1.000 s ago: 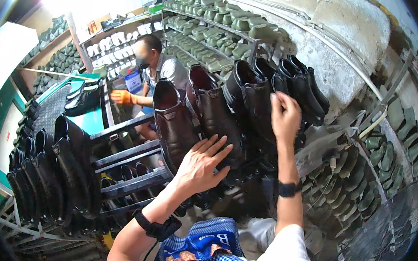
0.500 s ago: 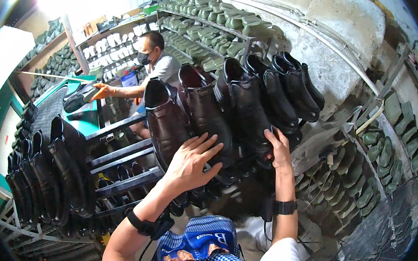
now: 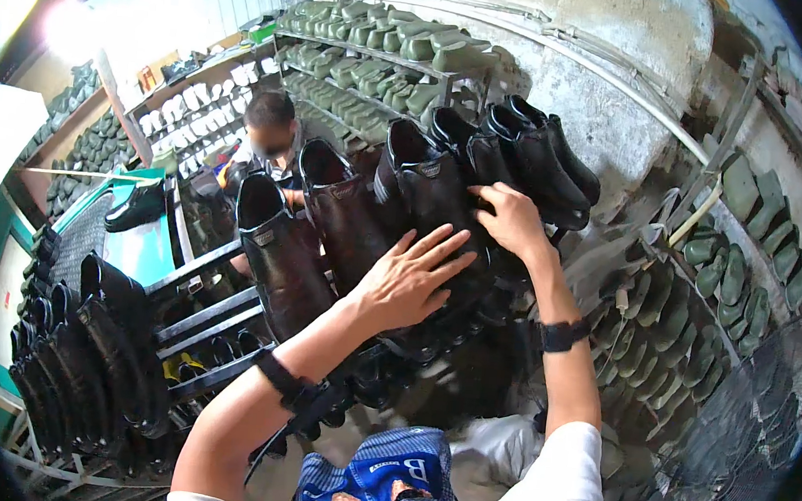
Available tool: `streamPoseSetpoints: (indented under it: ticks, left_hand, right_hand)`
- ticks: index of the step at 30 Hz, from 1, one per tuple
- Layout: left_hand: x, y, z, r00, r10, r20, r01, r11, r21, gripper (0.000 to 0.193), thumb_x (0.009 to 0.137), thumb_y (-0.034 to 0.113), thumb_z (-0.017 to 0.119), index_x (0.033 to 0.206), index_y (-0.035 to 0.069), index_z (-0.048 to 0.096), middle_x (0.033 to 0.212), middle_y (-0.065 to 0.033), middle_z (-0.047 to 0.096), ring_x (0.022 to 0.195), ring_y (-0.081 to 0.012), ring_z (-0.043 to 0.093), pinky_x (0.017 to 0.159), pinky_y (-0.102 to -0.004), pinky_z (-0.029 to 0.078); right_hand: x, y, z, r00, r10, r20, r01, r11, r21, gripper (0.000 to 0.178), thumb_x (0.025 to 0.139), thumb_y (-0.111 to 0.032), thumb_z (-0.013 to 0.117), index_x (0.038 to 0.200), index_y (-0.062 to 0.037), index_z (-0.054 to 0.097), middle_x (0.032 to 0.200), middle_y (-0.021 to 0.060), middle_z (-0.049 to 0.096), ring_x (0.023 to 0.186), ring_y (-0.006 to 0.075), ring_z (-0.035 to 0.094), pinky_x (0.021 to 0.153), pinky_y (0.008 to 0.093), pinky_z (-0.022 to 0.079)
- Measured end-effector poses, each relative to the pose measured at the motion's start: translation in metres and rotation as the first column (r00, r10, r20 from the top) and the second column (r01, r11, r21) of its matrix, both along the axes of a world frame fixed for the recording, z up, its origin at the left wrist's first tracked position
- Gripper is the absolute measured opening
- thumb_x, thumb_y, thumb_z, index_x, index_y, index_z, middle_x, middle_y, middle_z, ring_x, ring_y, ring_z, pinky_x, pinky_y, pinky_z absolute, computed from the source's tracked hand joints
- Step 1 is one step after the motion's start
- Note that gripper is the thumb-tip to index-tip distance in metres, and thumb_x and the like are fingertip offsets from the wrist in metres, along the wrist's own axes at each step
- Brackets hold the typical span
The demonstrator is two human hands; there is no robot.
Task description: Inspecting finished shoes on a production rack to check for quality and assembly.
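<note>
A row of black leather slip-on shoes stands toes-down on a metal rack in front of me. My left hand (image 3: 409, 285) lies with fingers spread on the front of a middle shoe (image 3: 425, 188). My right hand (image 3: 513, 220) is by that shoe's right side, fingers bent and apart, their tips against the dark leather between it and the shoe behind (image 3: 460, 139). To the left stand two more shoes, a nearer black shoe (image 3: 278, 264) and a dark brownish-black shoe (image 3: 335, 216). Neither hand is wrapped round a shoe.
The rack's metal bars (image 3: 197, 295) run leftward to more black shoes (image 3: 121, 341). Beyond, a co-worker (image 3: 268, 134) bends near a green table (image 3: 139, 251) bearing a black shoe (image 3: 136, 206). Green shoe lasts (image 3: 401, 36) fill shelves at the back; others (image 3: 662, 321) hang at right.
My left hand has slid rightward onto the middle shoe. My right hand has risen from a shoe's toe toward the upper part. The co-worker has put the shoe on the table and bent down.
</note>
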State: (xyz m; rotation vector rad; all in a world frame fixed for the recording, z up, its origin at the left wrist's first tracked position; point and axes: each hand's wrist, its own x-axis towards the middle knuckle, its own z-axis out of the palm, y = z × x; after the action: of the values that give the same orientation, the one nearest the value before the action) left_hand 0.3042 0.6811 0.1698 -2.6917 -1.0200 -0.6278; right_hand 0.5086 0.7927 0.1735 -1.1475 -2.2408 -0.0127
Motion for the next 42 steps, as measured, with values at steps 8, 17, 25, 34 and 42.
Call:
streamPoseSetpoints:
  ticks: [8,17,25,34,42]
  left_hand:
    - [-0.002,0.011,-0.015,0.996,0.081,-0.029,-0.085,0.974,-0.209,0.064,0.082,0.032,0.057,0.14,0.019,0.034,0.147,-0.0116,0.029,0.136,-0.0327,0.026,0.108,-0.0451,0.03]
    - [-0.002,0.01,-0.017,0.995,0.101,-0.023,-0.104,0.971,-0.214,0.064,0.082,0.031,0.057,0.14,0.019,0.035,0.146,-0.0116,0.031,0.136,-0.033,0.026,0.108,-0.0458,0.029]
    - [-0.002,0.009,-0.017,0.995,0.104,-0.006,-0.103,0.972,-0.213,0.064,0.081,0.03,0.058,0.14,0.019,0.035,0.146,-0.0113,0.031,0.136,-0.0322,0.026,0.108,-0.0456,0.029]
    - [-0.002,0.012,-0.018,0.995,0.098,-0.008,-0.098,0.97,-0.221,0.064,0.08,0.031,0.057,0.139,0.019,0.036,0.145,-0.0107,0.032,0.135,-0.0319,0.028,0.108,-0.0447,0.03]
    - [-0.002,0.01,-0.019,0.992,0.128,0.004,-0.124,0.967,-0.224,0.061,0.082,0.033,0.056,0.138,0.018,0.038,0.145,-0.0105,0.034,0.133,-0.0322,0.031,0.107,-0.045,0.031]
  right_hand:
    - [-0.01,0.041,0.0,0.987,0.16,0.009,-0.158,0.979,-0.126,0.026,0.077,-0.011,0.062,0.102,-0.0039,0.065,0.101,0.0155,0.064,0.094,0.0322,0.061,0.083,0.0375,0.049]
    - [-0.009,0.038,0.022,0.955,0.219,-0.203,-0.295,0.786,-0.543,0.036,0.078,-0.001,0.062,0.113,0.0051,0.058,0.101,0.0152,0.066,0.094,0.0198,0.063,0.084,0.0311,0.048]
    - [-0.014,0.037,0.024,0.985,0.171,-0.011,-0.163,0.91,-0.381,0.026,0.078,-0.004,0.061,0.102,0.0037,0.063,0.099,0.02,0.065,0.095,0.0278,0.063,0.083,0.0339,0.049]
    - [-0.013,0.045,0.01,0.942,0.144,0.304,-0.263,0.879,0.398,0.011,0.079,-0.007,0.056,0.089,-0.0035,0.06,0.082,0.0104,0.059,0.083,0.0261,0.06,0.075,0.0367,0.047]
    - [-0.037,0.042,0.021,0.959,0.154,-0.238,-0.069,0.941,0.331,0.015,0.085,-0.018,0.061,0.097,-0.0091,0.061,0.081,0.0069,0.063,0.077,0.0256,0.062,0.068,0.036,0.048]
